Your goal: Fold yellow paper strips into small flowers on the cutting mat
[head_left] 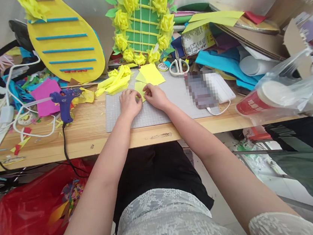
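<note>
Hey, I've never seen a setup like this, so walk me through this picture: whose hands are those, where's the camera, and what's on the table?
There's no machine here: you see a person's own bare left hand and right hand. The camera is worn on that person's head, looking forward and down, so you see roughly what they see.

The hands are close together over a grey mat on a wooden table. Their fingers are at a small piece of yellow paper; how firmly each holds it is hard to tell. Other yellow sheets lie just beyond. Scissors sit near the mat's far edge, and a glue gun is off to the left. Behind are a yellow board and a green board with yellow flowers.
</note>
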A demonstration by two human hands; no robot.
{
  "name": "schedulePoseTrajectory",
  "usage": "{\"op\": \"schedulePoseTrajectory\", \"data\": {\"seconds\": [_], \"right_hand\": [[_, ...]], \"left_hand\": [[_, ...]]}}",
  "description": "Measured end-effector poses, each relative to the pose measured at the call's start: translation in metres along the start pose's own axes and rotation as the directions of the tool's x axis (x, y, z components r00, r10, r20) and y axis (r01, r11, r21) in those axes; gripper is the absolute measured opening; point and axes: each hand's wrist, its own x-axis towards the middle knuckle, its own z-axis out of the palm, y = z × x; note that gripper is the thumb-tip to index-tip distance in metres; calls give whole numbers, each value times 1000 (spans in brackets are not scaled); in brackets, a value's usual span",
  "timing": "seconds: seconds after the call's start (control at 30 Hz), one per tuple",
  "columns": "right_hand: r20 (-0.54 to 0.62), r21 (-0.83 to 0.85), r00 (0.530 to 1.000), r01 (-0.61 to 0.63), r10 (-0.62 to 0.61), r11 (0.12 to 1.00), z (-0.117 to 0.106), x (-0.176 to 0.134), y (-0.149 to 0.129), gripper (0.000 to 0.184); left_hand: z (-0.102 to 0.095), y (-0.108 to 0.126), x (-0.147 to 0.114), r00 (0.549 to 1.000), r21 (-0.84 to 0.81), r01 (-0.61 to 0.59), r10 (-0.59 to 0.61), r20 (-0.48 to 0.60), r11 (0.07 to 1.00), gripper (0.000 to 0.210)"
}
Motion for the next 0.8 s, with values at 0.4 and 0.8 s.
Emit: {"op": "schedulePoseTrajectory", "data": {"seconds": [0.4, 0.8], "right_hand": [[-30, -59, 999, 16, -18, 998, 4, 0, 2, 23], [-26, -51, 999, 25, -26, 998, 3, -1, 0, 22]], "left_hand": [[0, 2, 0, 1000, 10, 24, -24, 20, 1000, 7], [-1, 2, -1, 999, -7, 33, -33, 19, 999, 8]]}}
